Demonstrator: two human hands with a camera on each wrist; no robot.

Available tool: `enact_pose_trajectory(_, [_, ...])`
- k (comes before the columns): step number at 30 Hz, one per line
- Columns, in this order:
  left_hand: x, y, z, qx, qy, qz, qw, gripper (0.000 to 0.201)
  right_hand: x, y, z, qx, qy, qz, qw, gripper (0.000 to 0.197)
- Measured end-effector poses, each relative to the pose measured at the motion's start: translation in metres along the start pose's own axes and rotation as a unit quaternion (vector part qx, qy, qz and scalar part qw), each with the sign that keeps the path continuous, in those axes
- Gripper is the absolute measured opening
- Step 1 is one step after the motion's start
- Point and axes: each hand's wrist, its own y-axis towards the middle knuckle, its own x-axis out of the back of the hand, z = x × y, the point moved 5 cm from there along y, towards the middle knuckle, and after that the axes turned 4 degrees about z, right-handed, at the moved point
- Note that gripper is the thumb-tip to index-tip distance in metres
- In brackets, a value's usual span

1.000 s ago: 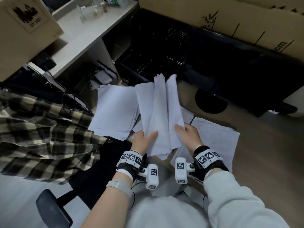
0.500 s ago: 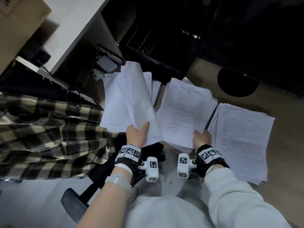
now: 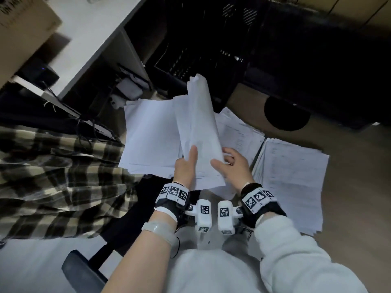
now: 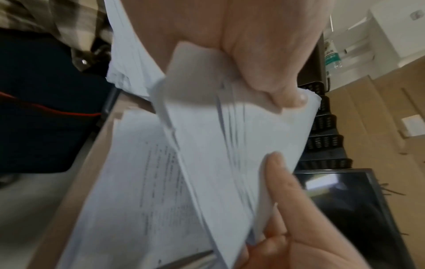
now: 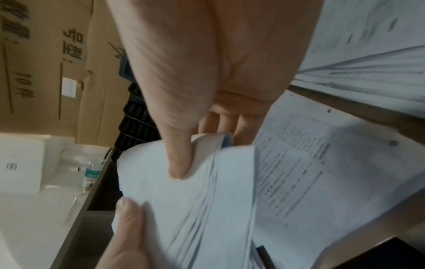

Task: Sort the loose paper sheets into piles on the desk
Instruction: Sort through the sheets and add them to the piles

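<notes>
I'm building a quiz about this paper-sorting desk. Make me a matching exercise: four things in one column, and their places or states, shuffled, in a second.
Things:
1. held bundle of sheets
2. blank-faced pile
3. printed pile
4. plaid shirt

Places or states:
A. lies on the desk at the far right
B. hangs left of the papers
C. stands raised between left hand and right hand
D. lies flat just left of the raised sheets

Pairs: 1-C, 2-D, 3-A, 4-B
</notes>
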Motion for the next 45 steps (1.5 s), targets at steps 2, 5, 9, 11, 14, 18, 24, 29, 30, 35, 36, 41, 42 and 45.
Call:
enact_pose_trajectory(2, [-0.012, -0.01, -0.006, -0.007, -0.008, 0.0, 1.0, 0.064, 0.018, -0.007, 0.005, 0.01, 0.022, -0.021, 0.999, 0.037])
enact_pose_trajectory(5, [-0.034, -0.024, -0.012, -0.01, -0.09, 0.013, 0.996, 0.074, 0.043, -0.018, 0.014, 0.028, 0.043, -0.018, 0.999, 0.028])
enact_pose_trajectory(9, [-0.065, -0.045, -0.017, -0.004, -0.176, 0.062, 0.982, 0.055, 0.07, -0.033, 0.02, 0.057, 0.048, -0.008, 0.997, 0.034])
enact_pose_trajectory(11, [-0.077, -0.053, -0.015, -0.003, -0.156, 0.055, 0.986, 0.056, 0.082, -0.041, 0.022, 0.07, 0.044, 0.0, 0.997, 0.038])
enact_pose_trajectory(14, [-0.091, -0.062, -0.022, -0.033, -0.098, 0.041, 0.994, 0.052, 0.093, -0.051, 0.027, 0.099, -0.01, 0.057, 0.993, 0.057])
enact_pose_trajectory(18, [-0.108, -0.073, -0.029, -0.057, -0.106, 0.041, 0.992, 0.043, 0.104, -0.059, 0.033, 0.13, -0.125, 0.115, 0.977, 0.088])
enact_pose_trajectory(24, [-0.121, -0.081, -0.04, -0.093, -0.094, 0.059, 0.989, 0.051, 0.121, -0.064, 0.048, 0.14, -0.103, 0.097, 0.98, 0.063])
enact_pose_trajectory(29, [-0.12, -0.075, -0.047, -0.115, -0.07, 0.084, 0.987, 0.053, 0.117, -0.065, 0.056, 0.126, -0.078, 0.098, 0.984, 0.059])
enact_pose_trajectory(30, [-0.119, -0.073, -0.048, -0.118, -0.068, 0.09, 0.987, 0.052, 0.116, -0.064, 0.057, 0.131, -0.083, 0.085, 0.984, 0.059])
enact_pose_trajectory(35, [-0.103, -0.061, -0.059, -0.126, -0.067, 0.105, 0.984, 0.054, 0.104, -0.061, 0.065, 0.152, -0.112, 0.053, 0.981, 0.062])
enact_pose_trajectory(36, [-0.098, -0.059, -0.061, -0.126, -0.069, 0.109, 0.984, 0.054, 0.1, -0.06, 0.067, 0.153, -0.114, 0.051, 0.98, 0.063])
enact_pose_trajectory(41, [-0.08, -0.048, -0.065, -0.136, -0.066, 0.133, 0.979, 0.049, 0.077, -0.056, 0.078, 0.165, -0.121, 0.04, 0.978, 0.059])
enact_pose_trajectory(42, [-0.076, -0.047, -0.066, -0.138, -0.06, 0.136, 0.979, 0.051, 0.073, -0.054, 0.079, 0.167, -0.122, 0.024, 0.978, 0.052])
enact_pose_trajectory(45, [-0.071, -0.043, -0.064, -0.159, -0.035, 0.144, 0.976, 0.072, 0.066, -0.049, 0.078, 0.136, -0.127, -0.101, 0.977, 0.026])
